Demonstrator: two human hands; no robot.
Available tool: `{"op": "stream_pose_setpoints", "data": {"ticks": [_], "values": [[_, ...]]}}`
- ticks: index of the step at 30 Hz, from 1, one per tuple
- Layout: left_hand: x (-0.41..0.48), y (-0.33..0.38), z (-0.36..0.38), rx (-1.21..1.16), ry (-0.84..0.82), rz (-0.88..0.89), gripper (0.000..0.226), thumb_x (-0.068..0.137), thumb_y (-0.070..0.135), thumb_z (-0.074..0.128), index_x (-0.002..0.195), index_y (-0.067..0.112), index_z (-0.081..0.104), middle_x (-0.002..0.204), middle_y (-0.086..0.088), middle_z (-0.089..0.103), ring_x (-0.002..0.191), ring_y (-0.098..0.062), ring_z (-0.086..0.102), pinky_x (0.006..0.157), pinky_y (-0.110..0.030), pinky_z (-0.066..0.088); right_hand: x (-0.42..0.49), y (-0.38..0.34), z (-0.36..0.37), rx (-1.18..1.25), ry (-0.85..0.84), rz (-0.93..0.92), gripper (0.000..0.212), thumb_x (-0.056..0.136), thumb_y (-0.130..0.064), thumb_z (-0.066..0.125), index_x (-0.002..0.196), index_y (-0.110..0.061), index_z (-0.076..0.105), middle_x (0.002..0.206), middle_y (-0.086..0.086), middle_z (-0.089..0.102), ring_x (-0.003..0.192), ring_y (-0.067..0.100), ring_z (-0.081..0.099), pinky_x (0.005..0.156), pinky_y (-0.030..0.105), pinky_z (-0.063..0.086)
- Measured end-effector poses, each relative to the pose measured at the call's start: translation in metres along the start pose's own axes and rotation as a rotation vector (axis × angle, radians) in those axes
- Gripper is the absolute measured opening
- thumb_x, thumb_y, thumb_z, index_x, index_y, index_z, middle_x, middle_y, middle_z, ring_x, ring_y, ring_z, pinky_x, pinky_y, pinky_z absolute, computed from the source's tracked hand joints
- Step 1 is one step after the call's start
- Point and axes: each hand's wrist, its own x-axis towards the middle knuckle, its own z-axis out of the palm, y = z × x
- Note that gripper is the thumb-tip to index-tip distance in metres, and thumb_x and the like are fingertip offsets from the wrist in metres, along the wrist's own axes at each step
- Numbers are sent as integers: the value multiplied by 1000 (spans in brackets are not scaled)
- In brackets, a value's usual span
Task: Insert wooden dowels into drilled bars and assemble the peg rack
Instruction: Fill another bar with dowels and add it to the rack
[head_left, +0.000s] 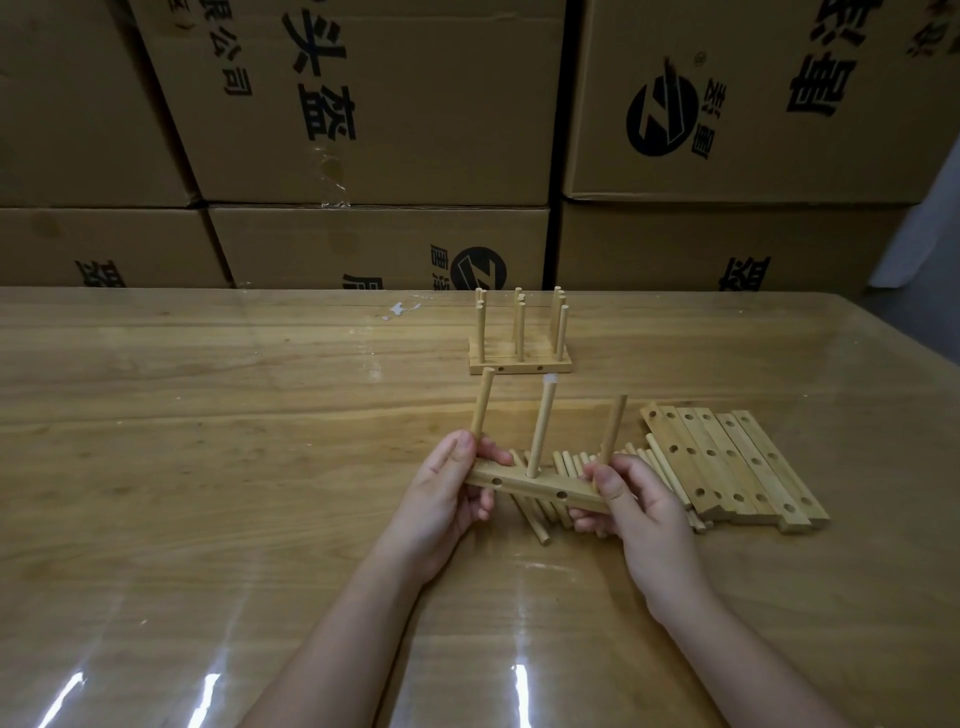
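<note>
Wooden bar (540, 487) holding three upright dowels (540, 434), gripped by both hands.

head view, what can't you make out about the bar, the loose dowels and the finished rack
The bar, head view: both ends and the bases of the two outer dowels are covered by the left hand and right hand.
The loose dowels, head view: count hidden behind the bar and hands.
The finished rack, head view: rear pegs overlap behind the front row, too small to count.
</note>
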Motion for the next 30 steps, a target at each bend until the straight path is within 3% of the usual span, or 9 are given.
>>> {"op": "stream_pose_setpoints", "data": {"ticks": [3, 10, 17, 30], "values": [[1, 0, 0, -51, 32, 23, 30, 86, 38, 53, 105, 18, 63, 83, -7, 68, 45, -10, 49, 41, -19, 40, -1, 1, 0, -3, -22, 2, 14, 84, -22, 56, 90, -13, 64, 82, -5, 71, 67, 18, 69, 55, 19, 54], [3, 1, -3, -75, 94, 43, 24, 86, 39, 51, 82, 17, 61, 75, -6, 63, 38, -7, 41, 37, -16, 34, -2, 3, 3, 4, -80, 34, 11, 89, -11, 53, 95, -11, 63, 87, -8, 71, 71, 21, 70, 58, 21, 55], [3, 2, -2, -69, 104, -1, 26, 84, 40, 52, 82, 15, 54, 75, -2, 60, 40, -3, 37, 40, -14, 30, -3, 1, 1, -2, -93, 42, 12, 90, -11, 53, 94, -12, 64, 87, -7, 71, 72, 21, 70, 58, 21, 55], [3, 1, -7, -74, 66, -4, 26, 86, 40, 51, 78, 17, 59, 76, -1, 61, 39, -2, 34, 39, -13, 32, -3, -1, 3, -12, -100, 55, 24, 80, -27, 57, 95, -9, 63, 84, -2, 70, 71, 23, 70, 58, 22, 55]]}}
